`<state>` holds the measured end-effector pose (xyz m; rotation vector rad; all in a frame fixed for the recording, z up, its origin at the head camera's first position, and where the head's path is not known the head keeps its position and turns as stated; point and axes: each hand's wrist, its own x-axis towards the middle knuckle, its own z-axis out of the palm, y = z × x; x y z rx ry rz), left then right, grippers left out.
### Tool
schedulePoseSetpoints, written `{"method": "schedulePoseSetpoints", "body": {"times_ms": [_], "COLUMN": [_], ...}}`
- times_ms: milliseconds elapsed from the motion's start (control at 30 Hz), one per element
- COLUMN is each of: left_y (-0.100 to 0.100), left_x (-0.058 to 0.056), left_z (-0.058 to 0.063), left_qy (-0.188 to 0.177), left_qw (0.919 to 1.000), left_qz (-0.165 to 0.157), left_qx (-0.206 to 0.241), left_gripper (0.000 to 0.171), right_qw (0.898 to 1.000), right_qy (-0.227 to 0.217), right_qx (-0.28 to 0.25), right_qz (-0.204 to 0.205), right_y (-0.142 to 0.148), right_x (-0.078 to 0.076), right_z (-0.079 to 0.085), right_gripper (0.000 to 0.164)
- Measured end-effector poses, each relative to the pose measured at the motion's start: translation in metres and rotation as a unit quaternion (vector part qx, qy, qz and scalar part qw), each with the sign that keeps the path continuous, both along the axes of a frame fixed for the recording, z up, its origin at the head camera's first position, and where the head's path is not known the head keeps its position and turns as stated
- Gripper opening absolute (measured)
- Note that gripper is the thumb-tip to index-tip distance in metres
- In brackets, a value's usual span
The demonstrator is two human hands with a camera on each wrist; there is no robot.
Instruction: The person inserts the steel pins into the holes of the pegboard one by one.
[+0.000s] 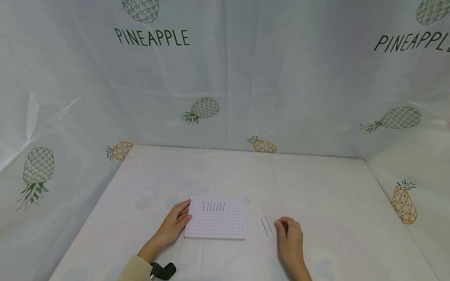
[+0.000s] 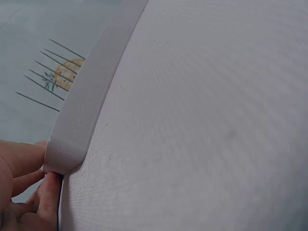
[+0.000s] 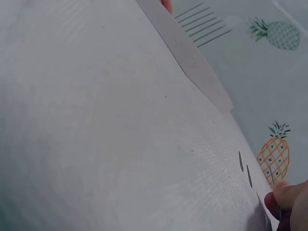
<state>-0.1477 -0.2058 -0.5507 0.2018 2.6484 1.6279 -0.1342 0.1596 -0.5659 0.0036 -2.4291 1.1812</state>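
A white board (image 1: 217, 226) dotted with rows of small holes lies on the table. Several thin dark metal pins (image 1: 214, 206) stand upright in a row near its far edge; in the left wrist view the pins (image 2: 50, 82) stick up beyond the board's side. My left hand (image 1: 172, 227) grips the board's left edge, thumb on the near side. To the right of the board, my right hand (image 1: 290, 242) pinches a thin metal pin (image 3: 272, 174) between thumb and fingertips. Just left of those fingertips, two loose pins (image 1: 264, 227) lie on the table.
A white cloth (image 1: 213, 273) with faint coloured shapes covers the table. Pale curtains printed with pineapples (image 1: 205, 107) hang behind and at both sides. Dark wrist camera mounts (image 1: 163, 271) sit by both sleeves.
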Motion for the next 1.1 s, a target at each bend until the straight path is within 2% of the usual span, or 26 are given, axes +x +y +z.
{"method": "schedulePoseSetpoints", "body": {"times_ms": [500,700,833,933,1100], "left_y": [-0.0011,-0.0013,-0.0008,-0.0001,0.0006], "left_x": [0.0002,-0.0002,0.0005,0.0004,-0.0003], "left_z": [-0.0017,-0.0023,-0.0007,0.0007,0.0010], "left_qy": [0.010,0.005,0.003,-0.001,0.001], "left_qw": [0.9999,1.0000,1.0000,1.0000,1.0000], "left_qz": [-0.005,-0.004,-0.003,0.000,-0.003], "left_qx": [-0.004,-0.002,-0.006,-0.006,-0.008], "left_gripper": [0.053,0.053,0.053,0.053,0.053], "right_qw": [0.999,0.997,0.996,0.995,0.994], "right_qy": [0.015,0.004,0.028,0.036,0.016], "right_qx": [-0.029,-0.070,-0.085,-0.089,-0.108], "right_qz": [0.023,0.019,0.027,0.033,0.030], "right_y": [0.0027,0.0017,0.0010,0.0008,0.0003], "right_x": [-0.0005,-0.0002,-0.0005,-0.0009,-0.0006], "right_z": [-0.0001,0.0014,0.0017,0.0025,0.0050], "right_gripper": [0.005,0.008,0.016,0.016,0.012]}}
